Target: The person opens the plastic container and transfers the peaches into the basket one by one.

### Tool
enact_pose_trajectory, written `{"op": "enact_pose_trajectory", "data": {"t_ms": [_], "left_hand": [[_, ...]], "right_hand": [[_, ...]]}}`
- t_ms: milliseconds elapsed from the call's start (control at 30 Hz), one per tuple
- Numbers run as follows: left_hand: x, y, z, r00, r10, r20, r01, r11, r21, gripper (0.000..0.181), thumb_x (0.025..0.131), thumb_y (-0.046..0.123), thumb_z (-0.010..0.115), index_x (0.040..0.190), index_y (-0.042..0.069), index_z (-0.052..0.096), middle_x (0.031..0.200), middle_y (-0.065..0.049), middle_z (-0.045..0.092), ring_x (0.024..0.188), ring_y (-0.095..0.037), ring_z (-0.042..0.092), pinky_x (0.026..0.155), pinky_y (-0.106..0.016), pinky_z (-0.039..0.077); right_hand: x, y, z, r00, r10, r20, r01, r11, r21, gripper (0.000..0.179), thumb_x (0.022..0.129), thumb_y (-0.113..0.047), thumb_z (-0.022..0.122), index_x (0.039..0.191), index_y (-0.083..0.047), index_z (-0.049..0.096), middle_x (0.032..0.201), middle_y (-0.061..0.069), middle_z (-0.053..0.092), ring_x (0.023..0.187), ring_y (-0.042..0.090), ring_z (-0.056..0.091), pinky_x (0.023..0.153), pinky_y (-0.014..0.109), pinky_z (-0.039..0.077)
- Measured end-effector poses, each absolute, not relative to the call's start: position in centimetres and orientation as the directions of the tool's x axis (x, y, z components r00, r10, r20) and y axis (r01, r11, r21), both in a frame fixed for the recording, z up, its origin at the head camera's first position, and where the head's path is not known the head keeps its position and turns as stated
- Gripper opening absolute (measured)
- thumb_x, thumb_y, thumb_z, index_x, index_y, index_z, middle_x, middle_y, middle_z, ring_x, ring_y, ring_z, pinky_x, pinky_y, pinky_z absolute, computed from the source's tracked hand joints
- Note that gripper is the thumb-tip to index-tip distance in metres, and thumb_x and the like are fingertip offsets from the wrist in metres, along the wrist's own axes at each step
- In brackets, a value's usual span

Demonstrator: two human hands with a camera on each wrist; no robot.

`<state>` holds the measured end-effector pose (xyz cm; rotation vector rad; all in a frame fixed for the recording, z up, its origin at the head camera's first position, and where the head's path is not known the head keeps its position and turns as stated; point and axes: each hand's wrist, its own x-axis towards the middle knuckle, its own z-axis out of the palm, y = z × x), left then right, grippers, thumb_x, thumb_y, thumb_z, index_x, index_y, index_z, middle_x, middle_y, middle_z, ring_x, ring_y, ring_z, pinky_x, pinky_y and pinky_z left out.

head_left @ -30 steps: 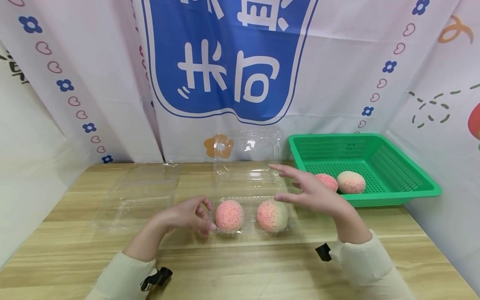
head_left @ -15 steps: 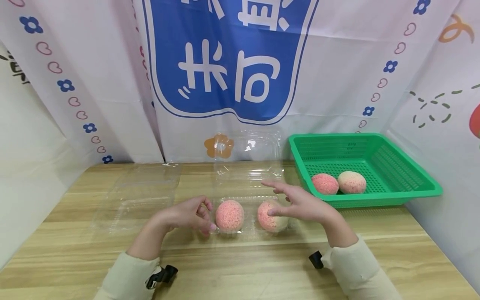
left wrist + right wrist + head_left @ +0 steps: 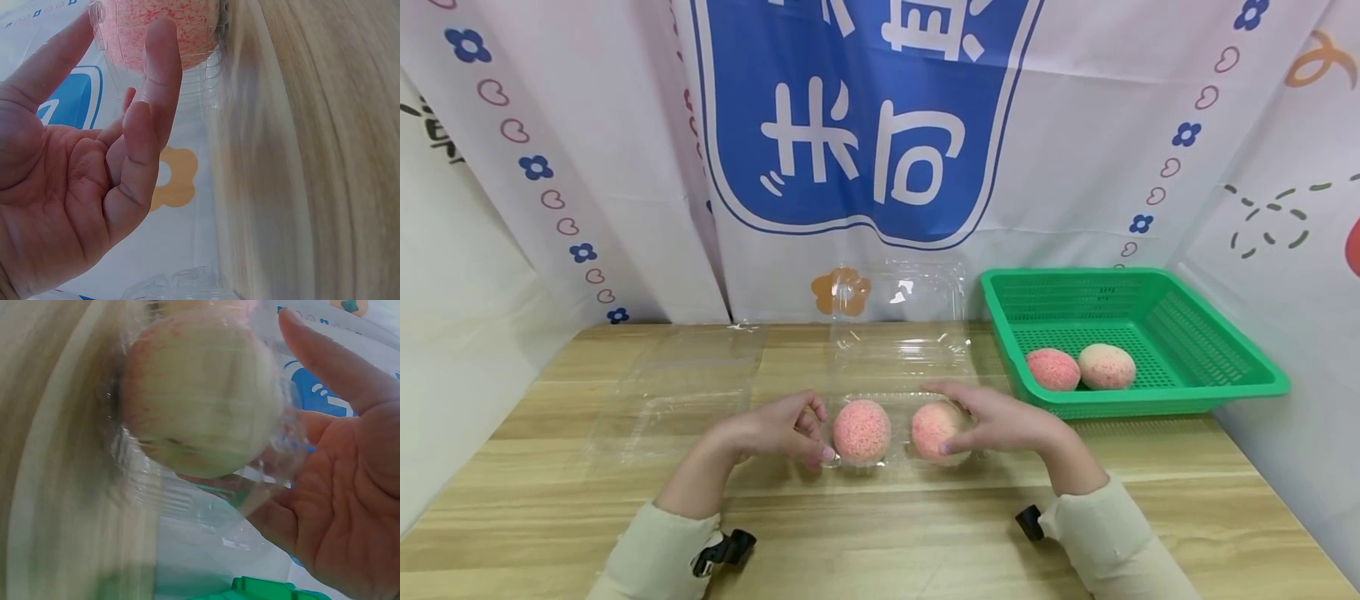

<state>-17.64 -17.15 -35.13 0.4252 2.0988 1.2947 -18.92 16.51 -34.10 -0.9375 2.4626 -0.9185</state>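
A clear plastic clamshell box (image 3: 898,402) lies on the table with its lid (image 3: 897,312) raised at the back. Two grainy round balls sit side by side in its base. The left one is a pink speckled ball (image 3: 862,432); the other is a pink-and-cream ball (image 3: 929,427). My left hand (image 3: 778,429) pinches the base's left edge with thumb and finger, beside the pink ball. Around the pink-and-cream ball my right hand (image 3: 1007,417) is spread, thumb over it and fingers behind; whether they touch it is unclear. In the right wrist view the ball (image 3: 200,394) shows its cream side.
At the right stands a green perforated basket (image 3: 1210,354) holding a pink ball (image 3: 1052,369) and a cream-pink ball (image 3: 1107,367). Another clear plastic box (image 3: 688,408) lies on the table's left side. A printed curtain (image 3: 1060,150) hangs behind.
My right hand has come left and down from beside the basket to the pink-and-cream ball. That ball appears turned and shifted slightly left. My left hand has stayed at the box's edge.
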Motion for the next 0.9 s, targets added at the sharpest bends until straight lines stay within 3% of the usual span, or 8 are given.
{"op": "enact_pose_trajectory", "data": {"t_ms": [333,700,900], "left_hand": [[-17.6,-17.1,-35.3,-0.749,0.57,-0.338,-0.042,0.469,0.882,0.051,0.087,0.014,0.075,0.118,-0.007,0.04,0.083,-0.009,0.067,0.075,-0.023,0.069,0.077,-0.033,0.049],[-17.5,-17.0,-35.3,-0.744,0.577,-0.338,-0.033,0.473,0.881,0.051,0.088,0.016,0.074,0.118,-0.007,0.041,0.085,-0.01,0.068,0.078,-0.024,0.07,0.076,-0.032,0.049],[-17.6,-16.8,-35.3,-0.736,0.593,-0.326,-0.024,0.458,0.889,0.048,0.088,0.015,0.074,0.116,-0.006,0.041,0.085,-0.01,0.067,0.077,-0.024,0.07,0.074,-0.032,0.049]], "right_hand": [[-18.8,15.8,-34.8,-0.725,-0.683,-0.094,-0.494,0.61,-0.619,0.073,0.087,-0.026,0.076,0.149,-0.006,0.042,0.151,0.016,0.047,0.138,0.037,0.046,0.11,0.056,0.04],[-18.8,14.8,-35.7,-0.736,-0.666,-0.12,-0.444,0.609,-0.657,0.079,0.086,-0.031,0.077,0.149,-0.002,0.039,0.147,0.02,0.049,0.132,0.037,0.05,0.104,0.054,0.044],[-18.9,14.7,-35.8,-0.738,-0.665,-0.113,-0.44,0.602,-0.667,0.078,0.084,-0.034,0.078,0.146,-0.002,0.043,0.14,0.018,0.055,0.121,0.032,0.057,0.094,0.047,0.051]]}}
